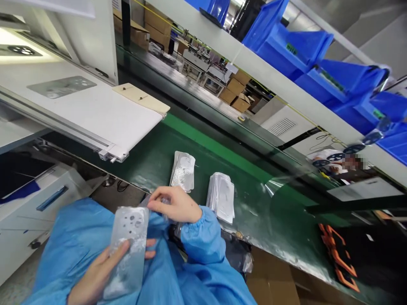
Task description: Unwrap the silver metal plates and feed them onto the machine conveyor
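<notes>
Near left, over blue gown (81, 226): panel (130, 258), long axis near to far, pinched in left hand (98, 267), thumb over face, fingers behind. By far right corner, nearer that end: right hand (176, 204), fingertips nearly together; cannot tell whether gripping anything. Counted: one panel held; two more panels (62, 87) on white belt (104, 118), far left; two stacks (221, 197) on green bench (260, 224), beyond and rightward.

Green bench (270, 228), stack of phone-shaped sheets (183, 171), second similar stack (222, 197) close beside it
</notes>
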Demonstrator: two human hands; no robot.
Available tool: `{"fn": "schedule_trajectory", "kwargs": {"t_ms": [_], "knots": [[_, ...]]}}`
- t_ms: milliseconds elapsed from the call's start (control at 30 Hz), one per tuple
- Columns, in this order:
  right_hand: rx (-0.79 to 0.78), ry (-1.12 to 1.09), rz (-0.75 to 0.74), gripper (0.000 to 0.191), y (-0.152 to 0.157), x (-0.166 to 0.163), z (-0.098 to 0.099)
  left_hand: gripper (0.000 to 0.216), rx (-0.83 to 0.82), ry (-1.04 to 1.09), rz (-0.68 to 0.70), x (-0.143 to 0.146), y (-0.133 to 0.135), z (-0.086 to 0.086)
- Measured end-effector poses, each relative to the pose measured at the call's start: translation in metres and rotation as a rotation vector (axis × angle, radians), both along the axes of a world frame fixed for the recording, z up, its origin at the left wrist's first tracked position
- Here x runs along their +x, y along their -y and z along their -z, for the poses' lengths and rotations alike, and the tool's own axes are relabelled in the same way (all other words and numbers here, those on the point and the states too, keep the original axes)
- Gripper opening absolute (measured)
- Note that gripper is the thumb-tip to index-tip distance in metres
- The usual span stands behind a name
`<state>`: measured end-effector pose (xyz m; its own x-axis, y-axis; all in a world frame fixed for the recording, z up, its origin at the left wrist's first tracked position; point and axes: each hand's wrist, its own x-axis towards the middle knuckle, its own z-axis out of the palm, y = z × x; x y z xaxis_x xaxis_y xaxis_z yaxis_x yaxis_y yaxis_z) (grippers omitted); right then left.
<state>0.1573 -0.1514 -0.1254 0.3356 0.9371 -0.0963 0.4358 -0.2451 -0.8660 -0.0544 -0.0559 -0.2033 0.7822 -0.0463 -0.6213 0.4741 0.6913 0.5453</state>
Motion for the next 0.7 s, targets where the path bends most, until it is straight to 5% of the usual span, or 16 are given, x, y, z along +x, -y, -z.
{"fn": "schedule_trajectory", "kwargs": {"t_ms": [133, 267, 367, 500, 567, 700], "knots": [[-0.053, -0.044, -0.065, 0.026, 0.009, -0.010, 0.022, 0.059, 0.142, 0.045, 0.309, -0.023, -0.003, 0.027], [0.036, -0.114, -0.062, 0.031, -0.003, -0.012, 0.009, 0.051, 0.305, 0.098, 0.432, -0.029, -0.016, 0.035], [0.229, 0.015, 0.183, 0.032, -0.022, 0.009, -0.026, 0.050, 0.351, 0.147, 0.370, -0.028, -0.016, 0.027], [0.590, 0.245, 0.615, 0.031, -0.080, 0.081, -0.067, 0.054, 0.298, 0.272, 0.225, -0.027, -0.011, 0.027], [0.545, 0.242, 0.599, 0.037, -0.132, 0.123, -0.078, 0.055, 0.295, 0.292, 0.105, -0.026, -0.013, 0.033], [0.162, 0.491, 0.560, 0.033, -0.225, 0.166, -0.080, 0.058, 0.346, 0.239, -0.119, -0.031, -0.020, 0.048]]}}
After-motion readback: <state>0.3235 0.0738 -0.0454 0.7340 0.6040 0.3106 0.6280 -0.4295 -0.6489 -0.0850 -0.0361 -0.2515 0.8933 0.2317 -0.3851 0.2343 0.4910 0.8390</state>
